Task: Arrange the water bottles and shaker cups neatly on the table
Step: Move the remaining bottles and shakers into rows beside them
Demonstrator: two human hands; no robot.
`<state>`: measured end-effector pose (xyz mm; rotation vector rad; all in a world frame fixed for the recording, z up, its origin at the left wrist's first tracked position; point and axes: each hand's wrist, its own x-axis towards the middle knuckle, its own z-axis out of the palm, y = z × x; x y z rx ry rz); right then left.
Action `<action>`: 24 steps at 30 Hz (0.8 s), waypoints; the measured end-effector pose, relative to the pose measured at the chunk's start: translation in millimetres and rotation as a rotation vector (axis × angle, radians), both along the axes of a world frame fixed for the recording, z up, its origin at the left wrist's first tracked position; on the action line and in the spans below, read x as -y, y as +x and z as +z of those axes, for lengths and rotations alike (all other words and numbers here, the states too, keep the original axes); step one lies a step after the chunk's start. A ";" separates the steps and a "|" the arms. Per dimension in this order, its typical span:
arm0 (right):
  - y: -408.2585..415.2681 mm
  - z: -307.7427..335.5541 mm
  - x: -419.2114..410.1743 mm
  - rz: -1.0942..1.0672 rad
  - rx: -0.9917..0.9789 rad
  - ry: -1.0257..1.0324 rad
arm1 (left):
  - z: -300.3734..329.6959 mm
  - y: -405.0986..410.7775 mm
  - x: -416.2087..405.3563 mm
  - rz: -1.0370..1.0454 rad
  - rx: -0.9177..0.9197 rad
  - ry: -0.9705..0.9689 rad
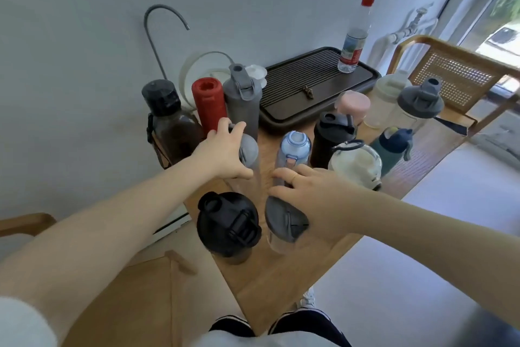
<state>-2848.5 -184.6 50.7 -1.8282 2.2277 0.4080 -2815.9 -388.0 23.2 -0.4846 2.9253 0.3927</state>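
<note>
Under left hand (225, 149), grey-lidded bottle (249, 151).

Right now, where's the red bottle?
Head view, back left of the table: the red bottle stands upright between the dark brown bottle and the tall grey bottle, just beyond the left hand.

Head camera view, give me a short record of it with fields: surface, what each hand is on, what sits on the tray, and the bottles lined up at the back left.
surface: wooden table
left hand: fingers wrapped on a grey-lidded clear bottle
right hand: against the blue-lidded bottle, palm over a grey-lidded clear cup
tray: dark and slatted, holding a red-capped plastic bottle
back left row: dark brown bottle, red bottle, grey bottle
nearest item: black shaker
</note>
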 end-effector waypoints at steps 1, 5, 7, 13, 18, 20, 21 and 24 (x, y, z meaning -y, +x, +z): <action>3.8 -4.0 -0.3 0.007 -0.022 -0.016 | 1.1 4.7 2.1 0.001 -0.020 0.006; 8.8 -7.2 6.3 0.004 -0.044 -0.017 | 12.5 28.7 13.1 0.016 -0.149 0.017; 7.0 -6.3 12.2 0.039 -0.073 -0.006 | 20.3 43.4 20.9 0.048 -0.190 0.036; -11.3 9.5 38.8 0.106 -0.061 -0.018 | 17.8 70.6 41.3 0.009 -0.108 -0.066; -33.7 36.4 72.8 0.099 -0.057 -0.127 | -11.0 69.5 58.0 0.076 -0.062 -0.038; -39.7 36.3 89.6 0.101 -0.035 -0.134 | -19.8 67.7 62.9 0.140 -0.127 0.033; -42.1 33.3 98.7 0.105 -0.027 -0.123 | -22.7 66.8 64.5 0.172 -0.172 0.070; -47.9 19.7 124.2 0.111 -0.027 -0.069 | -27.6 67.3 64.6 0.231 -0.262 0.150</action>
